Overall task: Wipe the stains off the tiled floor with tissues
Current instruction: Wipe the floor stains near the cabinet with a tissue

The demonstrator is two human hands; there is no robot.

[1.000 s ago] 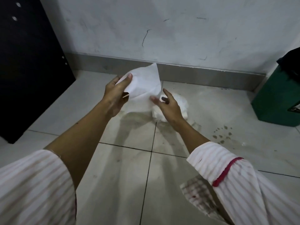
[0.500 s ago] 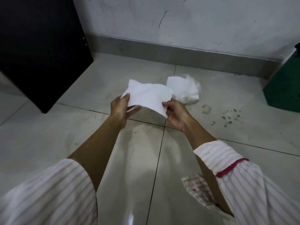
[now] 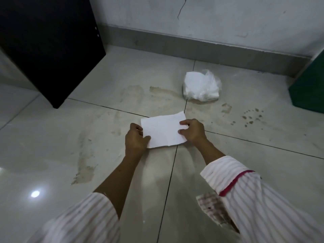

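Reaching out of striped sleeves (image 3: 263, 199), both arms extended over the tiled floor (image 3: 52, 137). Left hand (image 3: 135, 139) pinched the tissue (image 3: 163, 131) at its left edge, thumb on top. Right hand (image 3: 192, 131) gripped the right edge, fingers curled over it. Tissue was a flat white rectangle with a fold crease, held between the hands low over a grout-line crossing; couldn't tell if it touched the tile. Brownish smeared stains (image 3: 84, 165) ran left of the hands, more smears beyond the tissue, and a cluster of small spots (image 3: 252, 117) to the right. Farther back, a clear plastic pack of tissues (image 3: 201, 85) sat on the floor. Black cabinet panel (image 3: 49, 46) far left, green bin (image 3: 310, 88) far right, cracked wall (image 3: 210, 18) behind.
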